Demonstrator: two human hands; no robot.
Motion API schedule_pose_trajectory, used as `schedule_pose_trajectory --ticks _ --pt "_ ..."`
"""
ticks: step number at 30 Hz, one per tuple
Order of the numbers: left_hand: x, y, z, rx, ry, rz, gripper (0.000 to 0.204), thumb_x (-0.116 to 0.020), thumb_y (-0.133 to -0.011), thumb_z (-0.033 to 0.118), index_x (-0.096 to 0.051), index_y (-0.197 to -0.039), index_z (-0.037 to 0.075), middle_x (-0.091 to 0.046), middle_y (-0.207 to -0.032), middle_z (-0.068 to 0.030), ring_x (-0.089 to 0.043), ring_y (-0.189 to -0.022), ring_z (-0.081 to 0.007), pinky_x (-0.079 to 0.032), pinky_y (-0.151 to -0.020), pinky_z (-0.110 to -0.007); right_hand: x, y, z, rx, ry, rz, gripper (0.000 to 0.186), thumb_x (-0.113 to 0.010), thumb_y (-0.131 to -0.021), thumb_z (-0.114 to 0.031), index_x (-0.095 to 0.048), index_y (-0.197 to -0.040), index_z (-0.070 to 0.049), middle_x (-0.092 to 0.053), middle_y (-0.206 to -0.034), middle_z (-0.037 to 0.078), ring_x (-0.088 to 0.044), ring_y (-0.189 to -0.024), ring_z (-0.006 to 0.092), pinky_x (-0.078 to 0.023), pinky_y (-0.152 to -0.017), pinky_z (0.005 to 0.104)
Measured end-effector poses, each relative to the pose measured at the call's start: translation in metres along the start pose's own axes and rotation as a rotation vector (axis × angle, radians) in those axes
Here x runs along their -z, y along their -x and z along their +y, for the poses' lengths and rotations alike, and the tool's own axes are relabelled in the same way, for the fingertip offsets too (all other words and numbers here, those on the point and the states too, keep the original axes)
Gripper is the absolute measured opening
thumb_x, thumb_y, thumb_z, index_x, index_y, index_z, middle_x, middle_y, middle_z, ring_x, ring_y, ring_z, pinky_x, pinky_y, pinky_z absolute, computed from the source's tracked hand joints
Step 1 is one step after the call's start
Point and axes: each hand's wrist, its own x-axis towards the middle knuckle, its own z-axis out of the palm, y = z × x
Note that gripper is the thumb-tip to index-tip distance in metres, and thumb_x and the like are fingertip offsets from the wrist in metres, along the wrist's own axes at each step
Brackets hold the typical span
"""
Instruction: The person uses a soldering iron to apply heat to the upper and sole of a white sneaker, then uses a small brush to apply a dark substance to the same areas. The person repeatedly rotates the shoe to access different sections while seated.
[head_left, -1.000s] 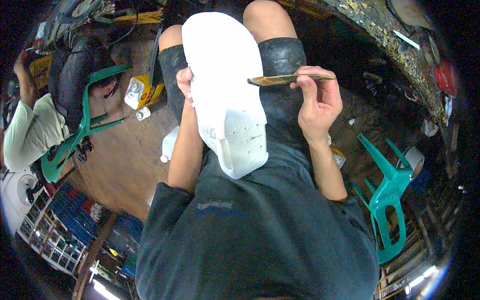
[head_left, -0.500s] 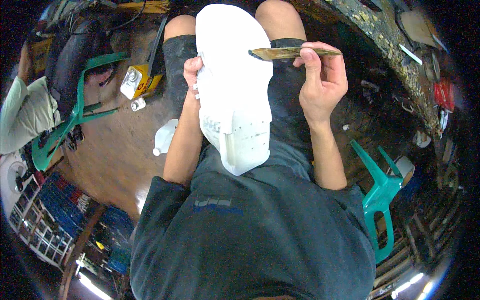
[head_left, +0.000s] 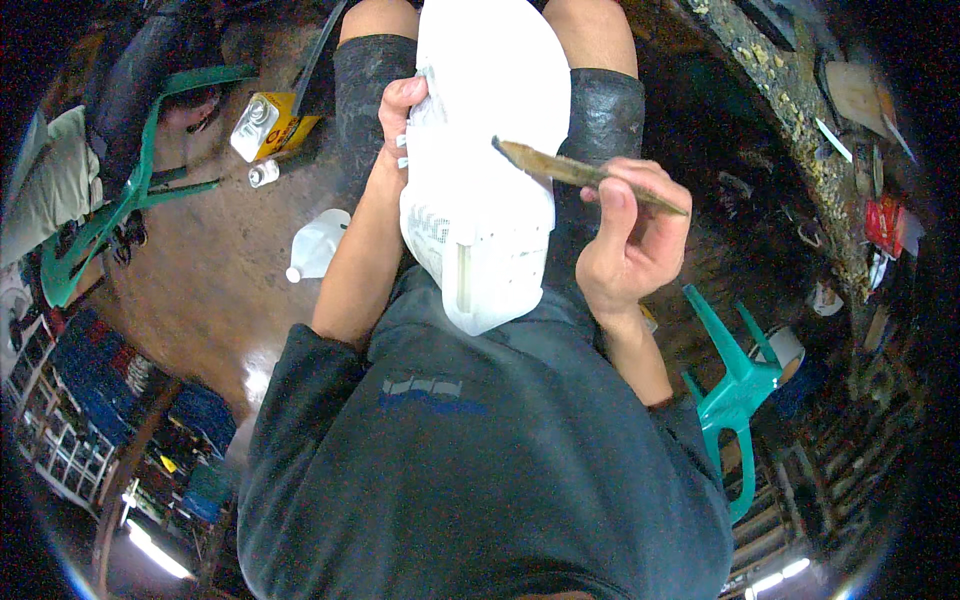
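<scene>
A long white shoe-shaped piece, with small holes at its near end, lies lengthwise over my lap. My left hand grips its left edge, the thumb uppermost and the other fingers mostly hidden. In my right hand is a flat brown stick with a dark tip, pinched between thumb and fingers. The tip is over the middle of the white piece; I cannot tell whether it touches.
At left a co-worker is beside a green chair. A yellow can, small bottle and white jug stand or lie on the floor. Right are another green chair and a crusted workbench edge.
The stick's tip has moved down along the white piece, after rising slightly, and my right hand has dropped. The white piece and my left hand sit higher in the view.
</scene>
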Motion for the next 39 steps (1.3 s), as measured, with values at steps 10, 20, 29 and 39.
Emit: schedule_pose_trajectory --ticks 10,20,29,39 --pt "-0.001 -0.001 -0.001 -0.040 -0.026 0.042 0.080 -0.074 -0.085 0.036 -0.058 -0.149 -0.009 -0.075 -0.132 -0.0262 -0.079 -0.111 -0.0363 -0.066 -0.100 -0.048 0.002 0.018 -0.011 0.061 0.064 -0.059 0.017 -0.067 -0.102 0.005 -0.059 -0.117 0.005 -0.071 -0.099 0.018 -0.068 -0.086 0.0249 -0.059 -0.073 0.0347" --pt "-0.003 -0.001 0.002 -0.027 -0.025 0.047 0.079 -0.074 -0.085 0.036 -0.058 -0.148 -0.009 -0.075 -0.131 -0.0259 -0.079 -0.110 -0.0360 -0.066 -0.099 -0.047 0.028 0.017 -0.011 0.229 0.197 -0.196 0.012 -0.066 -0.105 -0.001 -0.059 -0.115 0.001 -0.071 -0.098 0.017 -0.069 -0.086 0.0269 -0.058 -0.078 0.0383" --pt "-0.006 -0.001 0.001 -0.007 -0.025 0.064 0.079 -0.073 -0.085 0.036 -0.059 -0.148 -0.009 -0.075 -0.130 -0.0256 -0.079 -0.109 -0.0358 -0.066 -0.098 -0.047 0.033 0.020 -0.003 0.186 0.138 -0.146 0.012 -0.069 -0.103 -0.001 -0.062 -0.113 -0.003 -0.073 -0.096 0.014 -0.072 -0.086 0.0286 -0.059 -0.080 0.0391" --pt "-0.007 -0.001 0.001 0.010 -0.021 0.077 0.078 -0.073 -0.085 0.036 -0.059 -0.148 -0.009 -0.076 -0.129 -0.0253 -0.079 -0.108 -0.0355 -0.066 -0.098 -0.047 0.039 0.006 0.017 0.200 0.162 -0.062 0.010 -0.070 -0.105 -0.004 -0.063 -0.111 -0.002 -0.073 -0.097 0.015 -0.071 -0.086 0.0281 -0.058 -0.082 0.0392"
